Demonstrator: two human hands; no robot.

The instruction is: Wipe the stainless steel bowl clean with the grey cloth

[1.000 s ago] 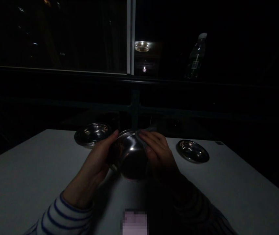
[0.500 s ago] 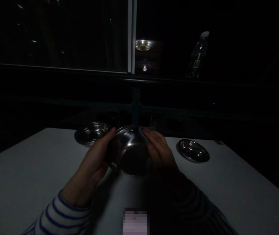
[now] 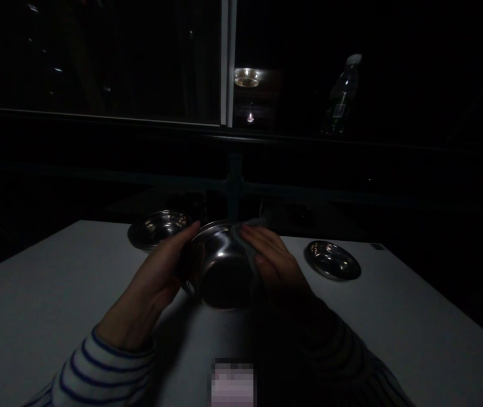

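A shiny metal bowl point(image 3: 220, 265) is held tilted above the table, its outer base turned toward me. My left hand point(image 3: 163, 277) grips its left side, thumb along the rim and fingers hidden behind. On the right side, my right hand point(image 3: 273, 257) presses a thin greyish cloth point(image 3: 245, 240) flat against the bowl's outer wall. Most of the cloth lies under the fingers and in shadow. Behind my left hand stands another metal bowl point(image 3: 156, 229), perhaps stacked; it is too dark to tell. A shallow metal dish point(image 3: 333, 261) sits to the right of my right hand.
The white table point(image 3: 55, 282) has its far edge just beyond the bowls. Past it are a dark rail point(image 3: 267, 137) and a window frame point(image 3: 227, 62). A clear plastic bottle point(image 3: 343, 96) with a white cap stands at the back right. The scene is very dim.
The cloth and my right fingers have slid slightly left over the bowl's outer wall, and more cloth shows. The bowl has shifted a little left and down with my left hand.
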